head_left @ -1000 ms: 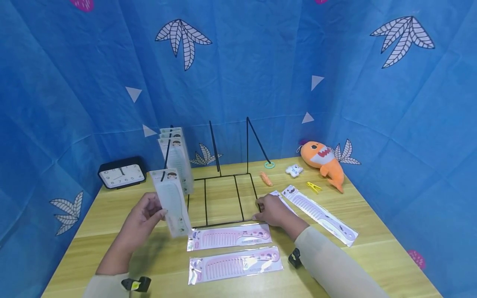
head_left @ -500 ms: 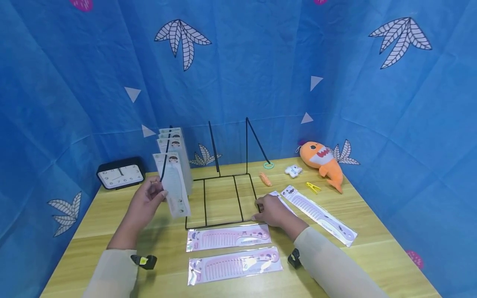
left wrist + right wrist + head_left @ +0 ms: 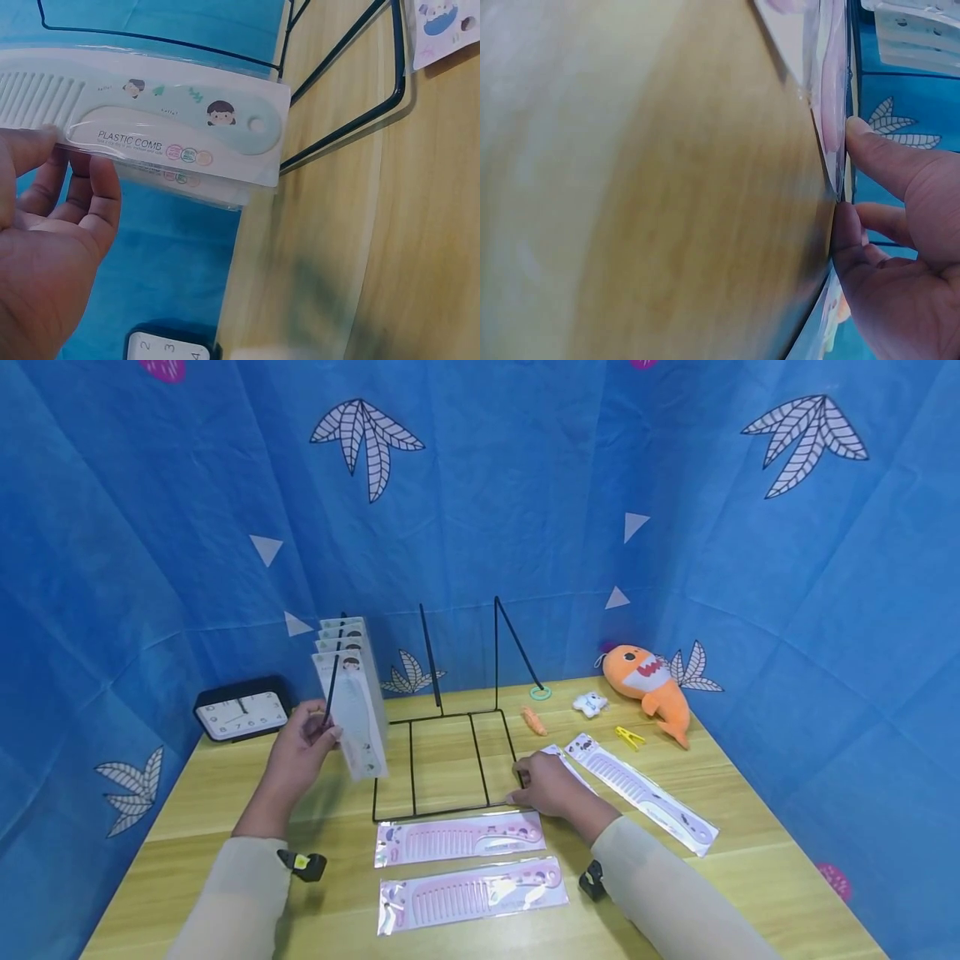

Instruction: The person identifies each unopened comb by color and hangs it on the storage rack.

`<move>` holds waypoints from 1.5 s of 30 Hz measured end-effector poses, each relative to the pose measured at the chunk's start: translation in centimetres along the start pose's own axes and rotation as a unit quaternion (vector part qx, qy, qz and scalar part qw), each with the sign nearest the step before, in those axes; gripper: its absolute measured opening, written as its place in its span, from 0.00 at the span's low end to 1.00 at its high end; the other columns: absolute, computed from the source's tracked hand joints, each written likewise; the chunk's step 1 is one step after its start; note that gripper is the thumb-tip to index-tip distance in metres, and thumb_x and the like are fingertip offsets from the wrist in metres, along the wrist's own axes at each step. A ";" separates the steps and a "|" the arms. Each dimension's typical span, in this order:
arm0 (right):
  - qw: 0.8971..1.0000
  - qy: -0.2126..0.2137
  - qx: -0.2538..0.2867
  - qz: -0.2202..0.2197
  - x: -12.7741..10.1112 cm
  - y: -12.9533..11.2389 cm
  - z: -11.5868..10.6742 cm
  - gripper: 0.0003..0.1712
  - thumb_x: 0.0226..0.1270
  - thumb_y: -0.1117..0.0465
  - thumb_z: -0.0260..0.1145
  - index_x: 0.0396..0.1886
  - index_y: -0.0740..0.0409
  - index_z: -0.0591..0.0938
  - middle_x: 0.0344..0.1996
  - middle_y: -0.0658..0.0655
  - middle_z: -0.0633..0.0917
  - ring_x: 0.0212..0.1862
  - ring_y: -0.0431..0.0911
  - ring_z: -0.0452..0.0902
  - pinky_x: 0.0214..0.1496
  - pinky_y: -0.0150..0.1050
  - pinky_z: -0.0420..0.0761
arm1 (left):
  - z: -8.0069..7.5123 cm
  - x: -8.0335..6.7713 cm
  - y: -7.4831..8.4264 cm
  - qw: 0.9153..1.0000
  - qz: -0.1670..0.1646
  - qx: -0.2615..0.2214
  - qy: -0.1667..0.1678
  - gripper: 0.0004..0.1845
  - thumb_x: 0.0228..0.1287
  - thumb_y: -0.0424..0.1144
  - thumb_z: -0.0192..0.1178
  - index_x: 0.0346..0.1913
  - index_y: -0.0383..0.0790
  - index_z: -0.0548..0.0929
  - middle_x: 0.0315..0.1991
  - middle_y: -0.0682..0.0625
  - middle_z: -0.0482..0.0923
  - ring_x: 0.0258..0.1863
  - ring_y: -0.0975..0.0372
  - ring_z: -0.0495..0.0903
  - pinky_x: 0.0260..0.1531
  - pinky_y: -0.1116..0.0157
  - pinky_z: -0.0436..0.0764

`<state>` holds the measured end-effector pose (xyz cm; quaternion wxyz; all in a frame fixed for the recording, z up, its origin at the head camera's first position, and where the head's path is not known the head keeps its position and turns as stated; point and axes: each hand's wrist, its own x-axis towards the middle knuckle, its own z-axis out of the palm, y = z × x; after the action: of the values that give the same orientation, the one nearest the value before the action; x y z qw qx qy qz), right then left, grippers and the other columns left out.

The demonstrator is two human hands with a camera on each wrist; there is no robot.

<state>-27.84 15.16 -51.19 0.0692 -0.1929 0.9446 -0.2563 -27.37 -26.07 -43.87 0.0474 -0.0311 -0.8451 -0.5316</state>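
Note:
My left hand [image 3: 296, 756] pinches the left edge of the front packaged plastic comb [image 3: 352, 714], pale green on a white card. It hangs upright on the left prong of a black wire display rack [image 3: 411, 768], in front of several like packs. The left wrist view shows the thumb on the pack's face [image 3: 180, 135] and curled fingers behind. My right hand [image 3: 551, 783] grips the front right corner of the rack's base, fingers curled. In the right wrist view, that hand [image 3: 900, 217] is right beside a packaged pink comb [image 3: 832, 90].
Two packaged pink combs [image 3: 472, 892] lie before the rack. Another packaged comb [image 3: 641, 793] lies to the right, near an orange plush shark [image 3: 645, 681], a yellow clip [image 3: 631, 737] and small toys. A clock [image 3: 243, 714] stands at the left.
My left hand has moved away from me and up, sliding the front comb pack back along the prong to the packs behind it. The right hand has stayed at the rack corner.

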 end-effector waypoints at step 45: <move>1.000 0.000 0.016 0.006 -0.2 -0.2 -0.1 0.26 0.66 0.56 0.83 0.25 0.60 0.73 0.18 0.46 0.64 0.24 0.41 0.58 0.27 0.34 0.58 | -0.1 0.8 -2.1 0.999 -0.010 -0.043 0.005 0.27 0.84 0.33 0.57 0.77 0.31 0.63 0.66 0.37 0.77 0.62 0.62 0.79 0.53 0.80 0.84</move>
<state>-27.55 15.10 -50.99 0.0735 -0.1859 0.9416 -0.2708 -28.39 -27.09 -45.55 0.0447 -0.0222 -0.8214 -0.5681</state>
